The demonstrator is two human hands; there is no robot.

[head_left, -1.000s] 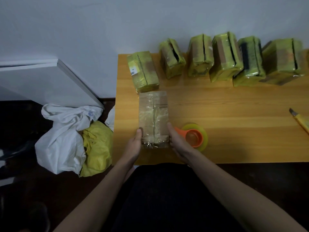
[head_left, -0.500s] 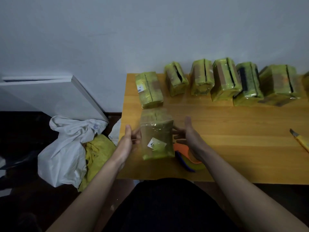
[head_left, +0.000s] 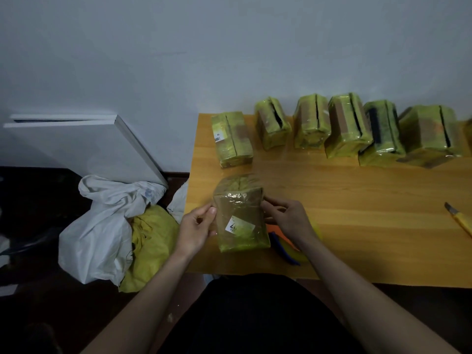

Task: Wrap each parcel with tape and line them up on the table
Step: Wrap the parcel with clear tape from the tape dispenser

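— Counting first: how many parcels is the table [head_left: 357, 226] carrying?

— Six wrapped parcels [head_left: 347, 125] are standing in a row along the table's far edge by the wall, with a sliver of a seventh at the frame's right edge. One more, the held parcel [head_left: 241, 215], is sitting at the table's near-left corner.

— Who is gripping it?

— The left hand [head_left: 195, 229] is pinching its left side with thumb and curled fingers; the right hand [head_left: 287, 217] is clasping its right side.

— Which way is it pointing?

— Its long axis is running away from the person toward the far edge, white label facing up.

— Any room?

— Bare wood is lying between the held parcel and the row. A tape dispenser [head_left: 291, 247] is lying partly hidden under the right hand, and a yellow knife [head_left: 459, 221] is lying near the table's right end.
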